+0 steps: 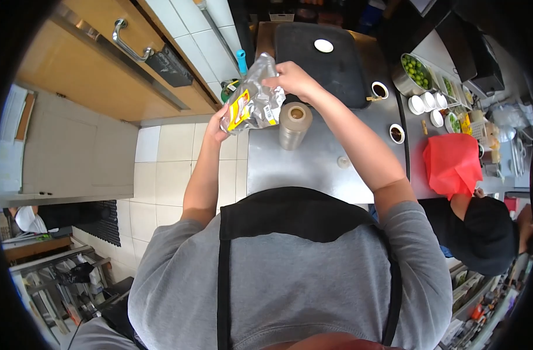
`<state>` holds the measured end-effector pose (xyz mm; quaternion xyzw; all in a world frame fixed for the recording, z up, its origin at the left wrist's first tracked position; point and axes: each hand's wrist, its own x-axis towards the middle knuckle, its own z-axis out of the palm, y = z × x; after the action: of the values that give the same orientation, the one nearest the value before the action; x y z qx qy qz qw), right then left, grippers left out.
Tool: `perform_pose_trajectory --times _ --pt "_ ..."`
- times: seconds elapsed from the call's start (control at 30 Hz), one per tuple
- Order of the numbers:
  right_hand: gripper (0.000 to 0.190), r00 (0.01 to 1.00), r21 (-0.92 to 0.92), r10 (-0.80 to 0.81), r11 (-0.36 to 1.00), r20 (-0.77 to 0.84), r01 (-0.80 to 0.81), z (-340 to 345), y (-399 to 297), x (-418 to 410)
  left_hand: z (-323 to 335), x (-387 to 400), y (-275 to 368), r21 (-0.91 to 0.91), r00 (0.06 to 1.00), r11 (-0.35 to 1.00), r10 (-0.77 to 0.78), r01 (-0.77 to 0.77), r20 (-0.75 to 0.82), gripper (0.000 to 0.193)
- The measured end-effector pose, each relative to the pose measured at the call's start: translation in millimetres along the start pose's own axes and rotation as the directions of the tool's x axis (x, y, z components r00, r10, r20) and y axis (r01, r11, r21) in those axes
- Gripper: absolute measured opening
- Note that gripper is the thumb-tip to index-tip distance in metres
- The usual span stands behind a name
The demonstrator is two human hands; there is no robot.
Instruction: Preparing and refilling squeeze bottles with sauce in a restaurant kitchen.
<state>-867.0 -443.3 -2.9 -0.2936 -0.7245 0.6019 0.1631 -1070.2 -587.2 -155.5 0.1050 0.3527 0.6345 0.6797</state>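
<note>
A silver foil pouch (258, 98) with a yellow printed label is held up between both of my hands, over the left edge of the steel table (323, 175). My left hand (217, 126) grips its lower left end. The upper right side of the pouch is in my right hand (292, 80), with the thumb lying across the foil. Just right of the pouch, a large roll of clear plastic film (295, 127) stands upright on the table. What the pouch contains cannot be seen.
A black tray (323, 72) bears a small white dish (324, 46). Two cups of dark sauce (379, 90) (397, 133) stand at the table's right. Beyond are a pot of limes (413, 74), a red cloth (452, 164) and another person (481, 232). A wooden door (104, 65) is at left.
</note>
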Motion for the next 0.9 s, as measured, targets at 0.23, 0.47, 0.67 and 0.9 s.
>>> perform_pose_trajectory --times 0.23,0.47,0.67,0.9 --pt "0.025 0.940 -0.661 -0.233 0.669 0.249 0.341 60 -83 3 -2 -64 17 0.308 0.838 0.945 0.254 -0.109 -0.483 0.046" --pt "0.011 0.797 -0.809 -0.515 0.293 0.316 0.510 81 -165 -24 100 -156 90 0.790 0.559 0.269 0.822 -0.551 0.109 0.038" --pt "0.015 0.670 -0.767 -0.541 0.070 0.508 0.638 96 -163 -26 149 -184 108 0.889 0.351 -0.261 0.848 -0.376 0.397 0.019" --pt "0.017 0.738 -0.793 -0.516 0.169 0.434 0.585 81 -161 -18 192 -182 126 0.871 0.411 -0.454 0.769 -0.187 0.490 0.025"
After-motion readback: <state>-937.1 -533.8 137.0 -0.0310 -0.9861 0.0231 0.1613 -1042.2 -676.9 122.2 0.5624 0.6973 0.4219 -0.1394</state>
